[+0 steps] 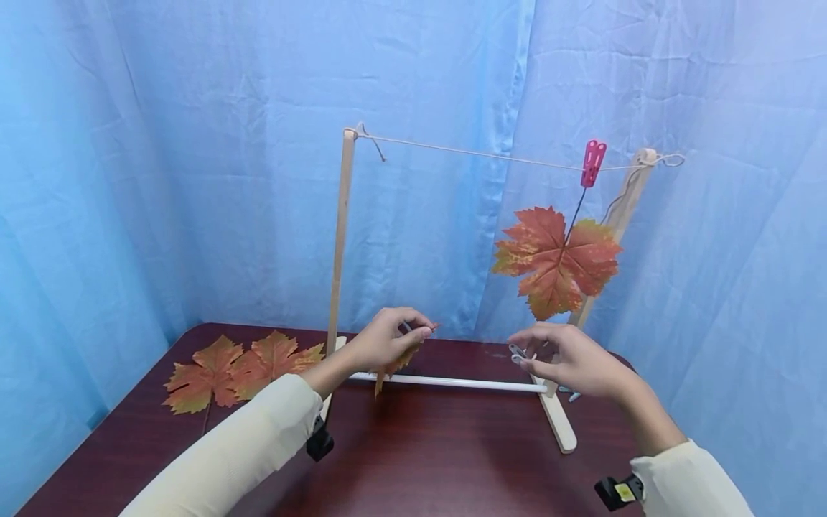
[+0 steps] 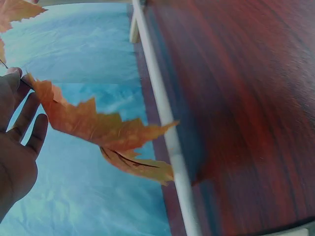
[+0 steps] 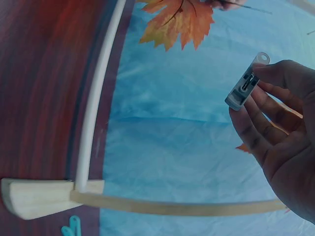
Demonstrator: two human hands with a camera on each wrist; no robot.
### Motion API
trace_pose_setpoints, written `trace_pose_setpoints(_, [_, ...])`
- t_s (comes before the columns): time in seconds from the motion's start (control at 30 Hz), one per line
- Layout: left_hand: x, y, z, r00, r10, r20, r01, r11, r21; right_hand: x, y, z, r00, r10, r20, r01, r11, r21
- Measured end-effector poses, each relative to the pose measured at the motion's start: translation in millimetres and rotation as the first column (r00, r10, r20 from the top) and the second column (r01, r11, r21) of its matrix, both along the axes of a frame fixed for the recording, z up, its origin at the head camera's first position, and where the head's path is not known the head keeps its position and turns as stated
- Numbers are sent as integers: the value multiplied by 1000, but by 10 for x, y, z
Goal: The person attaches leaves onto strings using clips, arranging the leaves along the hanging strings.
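Note:
My left hand [image 1: 390,339] pinches an orange autumn leaf [image 2: 93,123] by its stem between thumb and fingertips. The leaf hangs below that hand, over the white crossbar [image 1: 452,383] of a wooden stand, seen nearly edge-on in the left wrist view. My right hand [image 1: 571,359] holds a grey-white clothespin [image 3: 247,81] between thumb and fingers, in front of the stand's right post. Above the right hand, a second leaf [image 1: 558,262] hangs stem-up from a string [image 1: 465,152], gripped by a pink clothespin [image 1: 592,164].
Two more leaves [image 1: 207,373] lie on the dark red table [image 1: 439,459] at the left. The string is tied between the left post [image 1: 341,237] and right post [image 1: 629,194]. A teal clothespin [image 3: 74,227] lies beside the right foot [image 3: 37,196]. Blue curtains surround the table.

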State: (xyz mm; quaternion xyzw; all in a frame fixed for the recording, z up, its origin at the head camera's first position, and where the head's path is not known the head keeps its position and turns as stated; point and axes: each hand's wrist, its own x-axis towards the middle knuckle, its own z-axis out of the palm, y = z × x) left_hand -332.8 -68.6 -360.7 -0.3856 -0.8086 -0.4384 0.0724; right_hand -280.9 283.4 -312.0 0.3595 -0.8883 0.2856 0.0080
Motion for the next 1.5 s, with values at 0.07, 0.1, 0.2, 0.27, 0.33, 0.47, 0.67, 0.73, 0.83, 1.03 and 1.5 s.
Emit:
trace_pose_setpoints(0.07, [-19,12,34,1000,16,9,-17,1000,23,-13,-45,37,999,4,-38,-4,1000,-12])
trace_pose_setpoints(0.1, [-29,18,50,1000,25,5,-25,999,31,-18,-66,56,999,5,-54,-6,1000,-20])
trace_pose_setpoints(0.2, [-58,39,106,999,39,-10,-39,998,57,-36,-124,114,994,12,-104,-16,999,-47])
trace_pose_setpoints(0.27, [-81,59,145,999,44,-30,-42,997,70,-46,-152,162,989,13,-146,-20,999,-47])
trace_pose_setpoints(0.33, [-100,82,187,998,50,-49,-46,996,79,-48,-176,227,985,6,-171,-14,999,-47])
trace_pose_setpoints(0.47, [-139,138,270,996,51,-76,-44,995,88,-48,-209,396,978,-8,-209,-1,999,-43])
trace_pose_setpoints(0.67, [-178,256,401,994,56,-89,-49,996,75,-99,-220,667,969,18,-248,-41,995,-86])
trace_pose_setpoints(0.73, [-191,301,439,993,58,-99,-50,996,80,-119,-221,755,965,12,-262,-38,995,-94])
trace_pose_setpoints(0.83, [-208,364,495,992,62,-114,-52,994,92,-132,-227,879,960,-13,-281,-17,994,-105])
trace_pose_setpoints(1.03, [-248,455,599,992,70,-108,-57,992,114,-138,-243,1092,947,-66,-315,23,990,-139])
trace_pose_setpoints(1.5, [-248,673,862,993,46,-109,-32,991,133,-145,-269,1515,927,-189,-324,114,965,-236])
